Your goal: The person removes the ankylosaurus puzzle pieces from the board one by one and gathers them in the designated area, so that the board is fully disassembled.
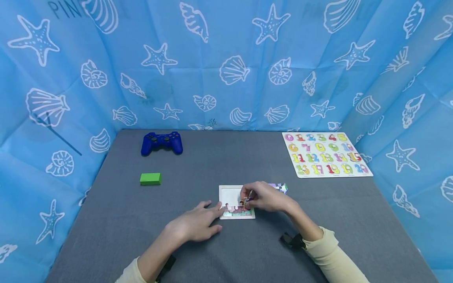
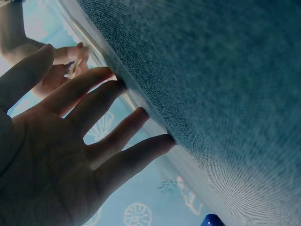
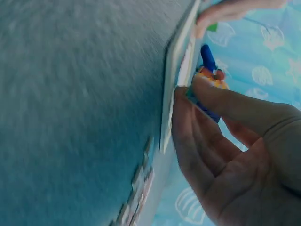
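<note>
A small white jigsaw tray [image 1: 228, 193] lies on the grey table, with fitted pieces along its bottom row [image 1: 238, 211]. My right hand [image 1: 264, 195] pinches a colourful puzzle piece [image 1: 245, 202] over the tray's right part; the piece [image 3: 209, 77] shows between thumb and fingers at the tray's edge [image 3: 170, 94]. My left hand [image 1: 198, 222] lies flat with straight fingers [image 2: 117, 141] on the table, fingertips touching the tray's left edge. Loose pieces [image 1: 281, 187] lie just behind the right hand.
A blue game controller [image 1: 161, 142] sits at the back left and a green block [image 1: 150, 179] in front of it. A number puzzle board [image 1: 325, 154] lies at the back right. Blue seashell cloth [image 1: 226, 63] walls the table on three sides.
</note>
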The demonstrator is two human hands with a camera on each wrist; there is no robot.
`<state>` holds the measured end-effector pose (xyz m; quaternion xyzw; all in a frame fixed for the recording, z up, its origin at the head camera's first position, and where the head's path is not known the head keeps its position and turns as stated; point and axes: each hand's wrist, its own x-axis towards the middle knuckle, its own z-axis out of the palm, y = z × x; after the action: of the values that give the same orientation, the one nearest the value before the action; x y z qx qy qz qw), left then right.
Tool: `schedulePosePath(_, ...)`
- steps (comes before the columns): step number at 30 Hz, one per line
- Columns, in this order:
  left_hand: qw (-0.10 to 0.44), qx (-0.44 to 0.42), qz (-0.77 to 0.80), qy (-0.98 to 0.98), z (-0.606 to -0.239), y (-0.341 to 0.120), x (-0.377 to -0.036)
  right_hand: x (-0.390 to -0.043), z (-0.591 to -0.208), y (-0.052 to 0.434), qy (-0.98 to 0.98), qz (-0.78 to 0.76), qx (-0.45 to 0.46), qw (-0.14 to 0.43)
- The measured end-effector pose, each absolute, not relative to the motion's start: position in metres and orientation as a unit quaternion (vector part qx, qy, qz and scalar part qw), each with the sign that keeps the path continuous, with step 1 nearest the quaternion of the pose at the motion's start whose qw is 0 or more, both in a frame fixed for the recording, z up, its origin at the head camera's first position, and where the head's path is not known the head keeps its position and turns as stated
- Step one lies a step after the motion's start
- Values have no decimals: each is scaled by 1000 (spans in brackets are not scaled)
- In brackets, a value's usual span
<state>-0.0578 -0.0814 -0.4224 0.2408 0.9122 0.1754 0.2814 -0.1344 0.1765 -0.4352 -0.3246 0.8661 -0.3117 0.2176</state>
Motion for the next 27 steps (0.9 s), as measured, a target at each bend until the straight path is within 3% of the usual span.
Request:
schedulePosePath(14, 281, 241, 175, 912, -422, -81, -57, -131, -425, 241, 840, -417, -253, 236)
schedulePosePath(27, 279, 244, 178, 911, -420, -82, -57, -131, -431, 308, 869, -389, -212, 221)
